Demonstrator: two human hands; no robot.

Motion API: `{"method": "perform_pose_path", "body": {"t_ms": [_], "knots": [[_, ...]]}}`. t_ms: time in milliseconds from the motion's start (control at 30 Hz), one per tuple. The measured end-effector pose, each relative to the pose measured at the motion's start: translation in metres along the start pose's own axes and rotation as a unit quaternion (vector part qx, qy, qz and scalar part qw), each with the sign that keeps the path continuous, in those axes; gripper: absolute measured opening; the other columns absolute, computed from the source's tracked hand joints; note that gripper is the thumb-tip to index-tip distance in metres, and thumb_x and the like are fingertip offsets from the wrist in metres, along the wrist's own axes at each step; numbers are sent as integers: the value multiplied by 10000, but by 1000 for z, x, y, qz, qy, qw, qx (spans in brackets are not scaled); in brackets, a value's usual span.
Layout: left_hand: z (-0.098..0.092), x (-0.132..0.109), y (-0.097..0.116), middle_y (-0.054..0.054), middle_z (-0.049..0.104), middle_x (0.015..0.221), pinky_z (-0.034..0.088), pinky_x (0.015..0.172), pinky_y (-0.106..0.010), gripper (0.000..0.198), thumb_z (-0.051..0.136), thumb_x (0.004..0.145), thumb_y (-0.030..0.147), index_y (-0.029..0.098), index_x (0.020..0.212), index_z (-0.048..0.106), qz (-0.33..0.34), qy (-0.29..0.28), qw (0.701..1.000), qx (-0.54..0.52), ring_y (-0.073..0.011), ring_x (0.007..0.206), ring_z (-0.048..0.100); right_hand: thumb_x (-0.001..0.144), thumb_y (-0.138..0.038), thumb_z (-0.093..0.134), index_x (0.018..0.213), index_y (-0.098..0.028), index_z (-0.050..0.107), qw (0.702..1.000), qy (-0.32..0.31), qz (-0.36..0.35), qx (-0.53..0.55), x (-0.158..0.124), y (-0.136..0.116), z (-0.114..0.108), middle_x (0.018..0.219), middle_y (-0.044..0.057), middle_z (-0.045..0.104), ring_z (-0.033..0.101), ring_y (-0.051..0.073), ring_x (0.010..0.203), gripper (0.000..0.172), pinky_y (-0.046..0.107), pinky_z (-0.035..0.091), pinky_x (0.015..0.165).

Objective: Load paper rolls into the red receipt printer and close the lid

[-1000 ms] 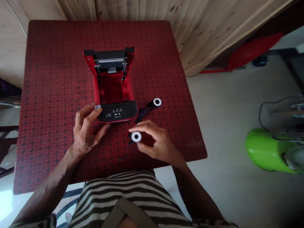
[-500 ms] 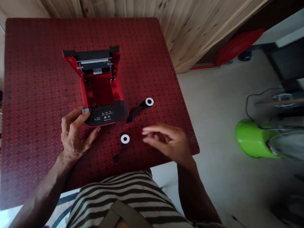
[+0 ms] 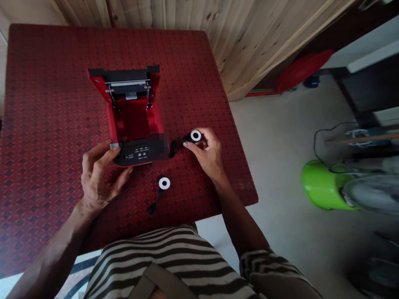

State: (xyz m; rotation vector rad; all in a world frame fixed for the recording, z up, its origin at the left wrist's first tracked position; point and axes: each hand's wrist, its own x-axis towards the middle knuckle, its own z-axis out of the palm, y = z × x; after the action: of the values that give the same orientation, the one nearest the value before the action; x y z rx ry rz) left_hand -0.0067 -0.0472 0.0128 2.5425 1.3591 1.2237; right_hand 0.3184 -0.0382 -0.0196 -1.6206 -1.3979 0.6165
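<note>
A red and black printer (image 3: 137, 151) stands on the table with its lid (image 3: 126, 85) raised, showing a red hollow inside. My left hand (image 3: 101, 178) grips its near left corner, fingers on top and thumb along the front edge. To the printer's right, my right hand (image 3: 209, 151) has thumb and fingers closed around a small black ribbon roll (image 3: 195, 136) with a white core. The roll's loose black tail reaches toward the printer's side. A second black ribbon roll (image 3: 164, 183), also white-cored, lies near the table's front, its tail trailing toward me.
The table (image 3: 56, 104) has a red patterned top, with a wooden panel wall (image 3: 174, 16) behind it. On the floor to the right are a green bucket (image 3: 321, 187), a red round object (image 3: 307, 70) and some cables.
My right hand has moved forward and left from above the table's right side and taken hold of the farther ribbon roll. My left hand stays on the printer's corner.
</note>
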Motion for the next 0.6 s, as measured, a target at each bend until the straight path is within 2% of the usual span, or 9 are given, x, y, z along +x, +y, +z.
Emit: {"method": "perform_pose_path", "body": {"t_ms": [67, 133, 233, 300, 367, 433, 533, 600], "knots": [[1, 0, -1, -79, 626, 1392, 642, 1009, -433, 686, 802, 922, 357, 307, 1536, 499, 5, 2, 1000, -11, -266, 1247, 667, 838, -337, 773, 1075, -250, 665, 999, -22, -17, 18, 4, -10, -8, 1066, 21, 692, 666, 192, 934, 275, 356, 573, 803], [1, -1, -1, -106, 618, 1399, 636, 1022, -426, 704, 824, 904, 326, 266, 1532, 511, 10, 2, 1000, -26, -271, 1251, 662, 879, -286, 730, 1134, -254, 668, 996, -55, -67, 3, 10, -32, -22, 1120, 33, 702, 684, 203, 996, 264, 368, 585, 848], [0, -3, 1, -129, 618, 1388, 633, 1038, -426, 698, 835, 893, 292, 247, 1517, 525, 4, 0, 999, -38, -271, 1250, 661, 919, -194, 675, 1225, -265, 668, 971, -105, -198, -86, 24, -84, -41, 1196, 59, 728, 693, 257, 1125, 314, 457, 569, 994], [-2, -5, 2, -130, 615, 1385, 637, 1037, -416, 683, 820, 907, 286, 255, 1518, 517, -8, -6, 999, -42, -266, 1255, 661, 922, -146, 665, 1316, -273, 624, 946, -147, -255, -136, 33, -121, -45, 1245, 73, 732, 702, 278, 1153, 416, 483, 564, 1026], [-3, -6, 3, -135, 605, 1388, 639, 1037, -402, 673, 804, 920, 280, 245, 1523, 506, -14, -12, 999, -45, -262, 1264, 663, 900, -105, 684, 1349, -241, 582, 925, -186, -286, -165, 41, -150, -36, 1252, 91, 730, 715, 278, 1127, 481, 468, 581, 1005], [-3, -8, 3, -139, 595, 1393, 641, 1041, -391, 670, 794, 927, 275, 232, 1526, 497, -14, -14, 999, -46, -259, 1272, 663, 887, -71, 674, 1290, -210, 591, 904, -223, -310, -192, 49, -166, -18, 1209, 98, 732, 712, 285, 1119, 434, 470, 584, 996], [-4, -10, 3, -145, 589, 1404, 647, 1039, -386, 669, 772, 942, 267, 230, 1541, 476, -18, -21, 998, -49, -260, 1282, 662, 897, -50, 622, 1194, -194, 626, 870, -272, -328, -248, 58, -174, 13, 1157, 103, 735, 683, 303, 1148, 330, 492, 553, 1023], [-3, -12, 3, -151, 581, 1426, 654, 1037, -396, 678, 759, 951, 264, 239, 1558, 457, -24, -31, 998, -51, -267, 1294, 659, 909, -46, 602, 1171, -180, 640, 853, -298, -317, -289, 63, -176, 29, 1144, 113, 737, 676, 294, 1125, 298, 470, 541, 1009]]}}
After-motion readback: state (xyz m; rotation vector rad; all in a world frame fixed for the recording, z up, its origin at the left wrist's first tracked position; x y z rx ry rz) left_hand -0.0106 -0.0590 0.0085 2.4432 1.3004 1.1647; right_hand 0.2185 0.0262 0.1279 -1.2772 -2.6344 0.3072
